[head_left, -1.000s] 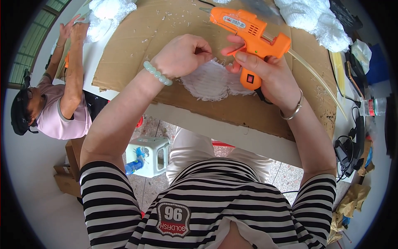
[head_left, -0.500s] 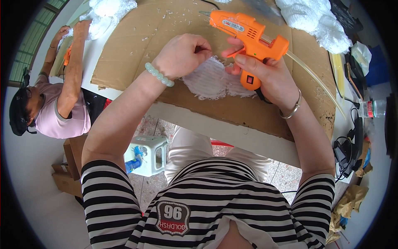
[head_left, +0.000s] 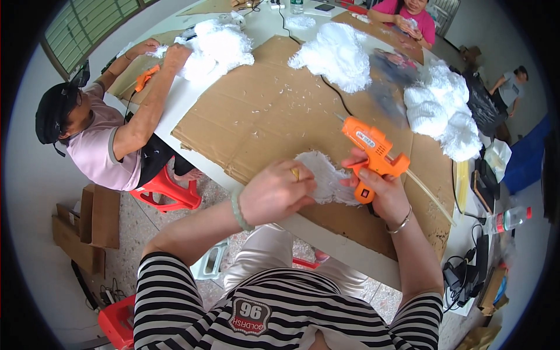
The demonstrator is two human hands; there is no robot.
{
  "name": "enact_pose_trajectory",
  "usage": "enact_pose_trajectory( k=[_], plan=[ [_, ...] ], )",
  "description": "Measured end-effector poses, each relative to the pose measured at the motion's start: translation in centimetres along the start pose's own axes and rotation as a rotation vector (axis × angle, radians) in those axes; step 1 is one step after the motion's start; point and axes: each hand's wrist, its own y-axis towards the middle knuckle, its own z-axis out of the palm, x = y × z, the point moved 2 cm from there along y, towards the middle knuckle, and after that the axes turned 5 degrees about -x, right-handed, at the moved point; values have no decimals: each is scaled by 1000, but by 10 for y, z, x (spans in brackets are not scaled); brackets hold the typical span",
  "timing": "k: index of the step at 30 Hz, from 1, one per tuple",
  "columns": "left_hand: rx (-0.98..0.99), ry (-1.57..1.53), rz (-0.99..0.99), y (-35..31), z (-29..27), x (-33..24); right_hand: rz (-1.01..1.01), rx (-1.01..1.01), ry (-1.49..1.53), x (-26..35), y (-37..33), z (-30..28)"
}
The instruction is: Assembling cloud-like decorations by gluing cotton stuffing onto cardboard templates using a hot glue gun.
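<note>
An orange hot glue gun [head_left: 376,146] is held by its handle in my right hand [head_left: 389,201], nozzle aimed up and left. Its clear glue stick trails out of the back. Below the gun a small piece of white ribbed fabric [head_left: 326,175] with frayed edges lies on the cardboard; the right hand's outer fingers are beside its right part. My left hand [head_left: 279,193] is closed at the fabric's left edge, fingers curled and tips hidden, so whether it pinches anything does not show.
A cardboard sheet [head_left: 245,114] with white lint covers the tabletop. Fluffy white fabric piles [head_left: 335,58] stand beyond it, another pile [head_left: 440,111] at right. A co-worker [head_left: 93,134] sits left, another [head_left: 408,23] across. A bottle [head_left: 510,219] and cables [head_left: 461,271] are at the right edge.
The view has tilted up, showing more of the far table and the co-worker across. My left hand has turned and moved lower along the fabric's left edge. The right still holds the glue gun.
</note>
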Motion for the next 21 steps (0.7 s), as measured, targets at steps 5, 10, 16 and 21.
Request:
enact_pose_trajectory(
  k=[5,10,16,21],
  plan=[
    [31,104,81,-6,8,-12,52,38,28,0,0,2],
    [57,126,63,-13,14,-11,59,61,56,-2,3,2],
    [-10,160,54,-21,18,-10,99,-17,-16,-8,5,-2],
    [-70,145,90,-28,17,-17,74,-31,-6,-9,-2,1]
  ],
)
